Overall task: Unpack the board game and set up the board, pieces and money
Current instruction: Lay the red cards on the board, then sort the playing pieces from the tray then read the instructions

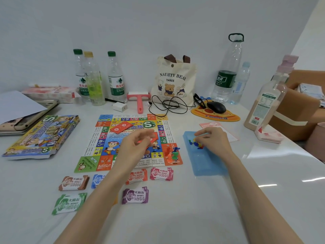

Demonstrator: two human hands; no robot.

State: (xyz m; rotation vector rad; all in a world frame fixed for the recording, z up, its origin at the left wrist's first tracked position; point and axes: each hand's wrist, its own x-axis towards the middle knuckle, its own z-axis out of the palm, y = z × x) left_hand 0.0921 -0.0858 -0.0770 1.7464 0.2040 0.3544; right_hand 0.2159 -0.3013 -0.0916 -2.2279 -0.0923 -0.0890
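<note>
Far to the left of your left hand, the game box [42,136] lies flat. Under that left hand [133,148] the board [105,138] is spread open. Your fingers curl round a red card stack [153,137], with a second red stack [121,127] just beyond your fingertips. Money stacks [135,195] sit in rows either side of your forearm. Between your hands, coloured pawns [172,154] stand on the board's corner. Your right hand [212,140] is down in the blue tray [204,164], fingertips pinching small coloured pieces [197,144].

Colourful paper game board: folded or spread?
Spread. The colourful paper game board lies flat on the white table, squares visible along its edges.
</note>
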